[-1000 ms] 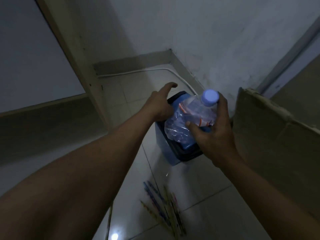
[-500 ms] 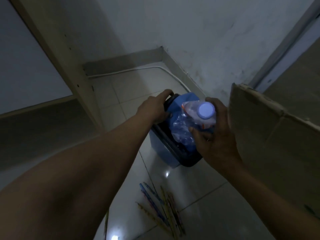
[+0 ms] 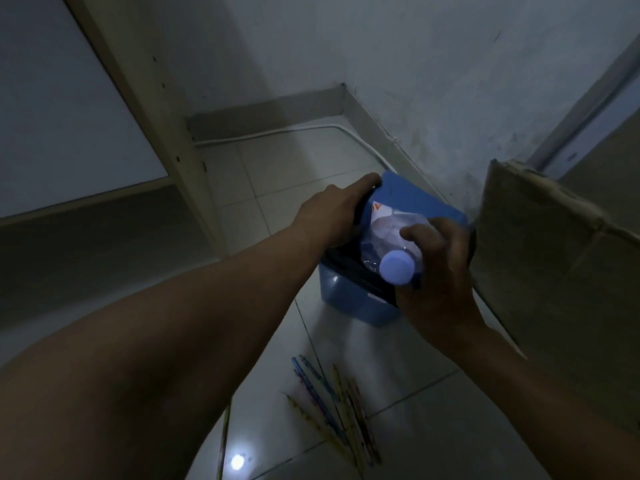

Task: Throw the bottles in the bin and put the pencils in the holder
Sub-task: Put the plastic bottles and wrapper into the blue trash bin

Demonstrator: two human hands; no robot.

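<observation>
Our right hand (image 3: 440, 271) curls round a clear plastic bottle (image 3: 391, 233) near its pale cap, the bottle's far end inside the open blue bin (image 3: 349, 303) on the tiled floor (image 3: 277, 174). Our left hand (image 3: 332, 216) rests outstretched fingers against the bin's raised lid. Pencils (image 3: 332, 403) lie on the floor nearer us.

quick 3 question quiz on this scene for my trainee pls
1. True or false: the right hand grips the bottle, with its cap facing the camera.
2. Where are the pencils? A in a holder, B on the floor tiles, C on a shelf.
3. Fill in: the left hand touches the blue ____.
Key: 1 true; 2 B; 3 bin.
</observation>
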